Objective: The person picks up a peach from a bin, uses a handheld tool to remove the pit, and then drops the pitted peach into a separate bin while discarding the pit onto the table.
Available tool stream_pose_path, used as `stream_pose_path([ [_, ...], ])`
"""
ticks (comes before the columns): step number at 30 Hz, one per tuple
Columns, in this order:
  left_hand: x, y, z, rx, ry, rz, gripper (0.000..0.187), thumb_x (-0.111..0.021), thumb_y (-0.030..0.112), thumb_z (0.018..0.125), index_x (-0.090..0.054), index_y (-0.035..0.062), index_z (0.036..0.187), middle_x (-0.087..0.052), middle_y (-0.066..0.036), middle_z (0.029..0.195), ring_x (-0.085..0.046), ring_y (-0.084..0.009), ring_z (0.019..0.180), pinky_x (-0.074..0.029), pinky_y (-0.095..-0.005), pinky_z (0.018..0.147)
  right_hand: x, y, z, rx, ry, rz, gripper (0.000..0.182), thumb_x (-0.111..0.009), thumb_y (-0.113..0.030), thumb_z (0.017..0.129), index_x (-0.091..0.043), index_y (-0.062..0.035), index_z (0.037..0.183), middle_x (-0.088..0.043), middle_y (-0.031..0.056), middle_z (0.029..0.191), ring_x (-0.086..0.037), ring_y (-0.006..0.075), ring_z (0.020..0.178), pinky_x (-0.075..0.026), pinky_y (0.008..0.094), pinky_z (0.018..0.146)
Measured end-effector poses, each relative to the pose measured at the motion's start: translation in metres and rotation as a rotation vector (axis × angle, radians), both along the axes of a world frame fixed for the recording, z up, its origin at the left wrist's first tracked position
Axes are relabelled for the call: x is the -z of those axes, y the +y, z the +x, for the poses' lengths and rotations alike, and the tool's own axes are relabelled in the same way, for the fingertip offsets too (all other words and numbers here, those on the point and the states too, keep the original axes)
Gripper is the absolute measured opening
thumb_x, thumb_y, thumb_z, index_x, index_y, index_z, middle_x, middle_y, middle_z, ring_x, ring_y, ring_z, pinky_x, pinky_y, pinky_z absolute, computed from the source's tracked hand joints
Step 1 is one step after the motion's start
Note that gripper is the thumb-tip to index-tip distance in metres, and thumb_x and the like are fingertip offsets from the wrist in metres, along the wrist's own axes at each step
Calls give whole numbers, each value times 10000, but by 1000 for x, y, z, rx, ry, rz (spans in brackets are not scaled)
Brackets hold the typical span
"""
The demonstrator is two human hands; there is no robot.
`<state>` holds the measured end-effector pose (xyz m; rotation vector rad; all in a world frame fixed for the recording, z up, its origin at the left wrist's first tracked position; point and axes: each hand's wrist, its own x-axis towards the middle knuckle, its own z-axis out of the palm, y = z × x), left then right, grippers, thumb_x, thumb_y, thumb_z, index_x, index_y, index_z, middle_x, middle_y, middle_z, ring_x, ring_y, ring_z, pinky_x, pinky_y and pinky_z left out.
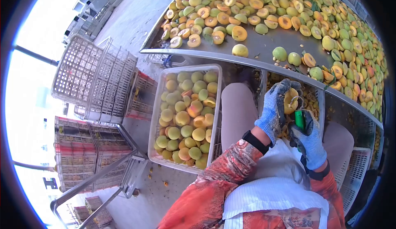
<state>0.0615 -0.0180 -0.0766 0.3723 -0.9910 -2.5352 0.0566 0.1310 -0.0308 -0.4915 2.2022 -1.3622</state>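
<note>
My left hand [274, 110], in a blue knitted glove with dark grey fingers, is closed around a cut peach [290, 102], its yellow flesh facing the tool. My right hand [309, 140], gloved the same way, grips the green handle of a pitting tool [299, 120]. The tool's curved metal loop reaches up to the cut face of the peach. Both hands are close together above my lap, over a bin [321, 101] holding pits and scraps. Part of the fruit is hidden by my left fingers.
A metal table [264, 43] ahead bears many halved and whole peaches [239, 33]. A white crate [218, 117] full of peaches stands left of my leg. Stacked plastic crates [78, 74] and a metal frame [99, 175] are farther left. Another white crate [358, 167] sits at right.
</note>
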Motion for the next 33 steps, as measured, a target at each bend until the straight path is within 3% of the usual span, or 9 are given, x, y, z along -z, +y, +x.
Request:
stream_pose_path([
  [2, 2, -27, 10, -332, 191, -787, 206, -558, 184, 854, -592, 13, 965, -601, -53, 834, -594, -156, 755, -502, -263, 603, 9, 11, -10, 136, -290, -396, 337, -583, 2, 745, -501, -8, 1072, -560, 53, 842, -519, 97, 568, -417, 243, 476],
  [6, -17, -127, 68, -123, -541, -370, 169, -553, 104, 821, -607, 7, 947, -598, -56, 761, -564, -113, 578, -469, -234, 465, 41, 46, -45, 142, -174, -333, 375, -628, -76, 770, -485, -13, 1111, -522, 4, 751, -515, 69, 566, -432, 182, 446],
  [13, 129, -210, 135, -371, -587, -626, 270, -579, 134, 787, -585, 41, 1040, -609, -70, 984, -582, -167, 818, -487, -320, 715, 61, 66, -52, 273, -279, -334, 444, -677, -192, 764, -471, -7, 1112, -489, -19, 712, -487, 57, 531, -391, 175, 388],
  [15, 142, -192, 143, -65, -1118, -1906, 319, -563, 104, 732, -604, 136, 1047, -575, -57, 1091, -556, -252, 941, -437, -399, 830, 61, 67, -56, 236, -312, -355, 458, -683, -213, 761, -467, -8, 1109, -487, -18, 708, -484, 57, 528, -386, 178, 386],
  [20, 142, -196, 140, 83, -1219, -1956, 376, -585, 146, 684, -602, 237, 1049, -561, -47, 1038, -544, -307, 913, -456, -416, 754, 48, 67, -54, 296, -416, -401, 409, -645, -138, 766, -468, -2, 1108, -495, -3, 720, -497, 78, 541, -401, 197, 397],
  [24, 134, -179, 135, -181, -916, -1928, 441, -650, 158, 636, -597, 166, 1074, -557, -106, 998, -541, -309, 904, -447, -423, 757, 32, 75, -57, 405, -592, -310, 292, -568, 33, 790, -490, -19, 1066, -527, 28, 777, -529, 95, 617, -459, 243, 484],
  [27, 165, -192, 136, 88, -895, -1916, 386, -647, 169, 665, -609, 159, 1049, -571, -107, 965, -554, -315, 897, -453, -418, 772, 42, 83, -60, 357, -678, -377, 274, -582, -7, 815, -493, -37, 1073, -536, 29, 807, -537, 95, 639, -470, 237, 481],
  [29, 168, -194, 127, -129, -1133, -1438, 294, -635, 158, 701, -634, 150, 994, -595, -123, 936, -571, -332, 889, -462, -409, 790, 45, 87, -59, 367, -691, -411, 273, -582, -17, 821, -496, -37, 1080, -542, 32, 818, -543, 99, 652, -476, 236, 486],
  [33, 118, -202, 70, 344, -1534, -1956, 185, -634, 110, 732, -659, 98, 914, -622, -148, 966, -616, -319, 799, -494, -409, 723, 51, 98, -62, 338, -776, -458, 353, -575, -54, 840, -485, -46, 1181, -558, 30, 862, -557, 102, 683, -484, 232, 506],
])
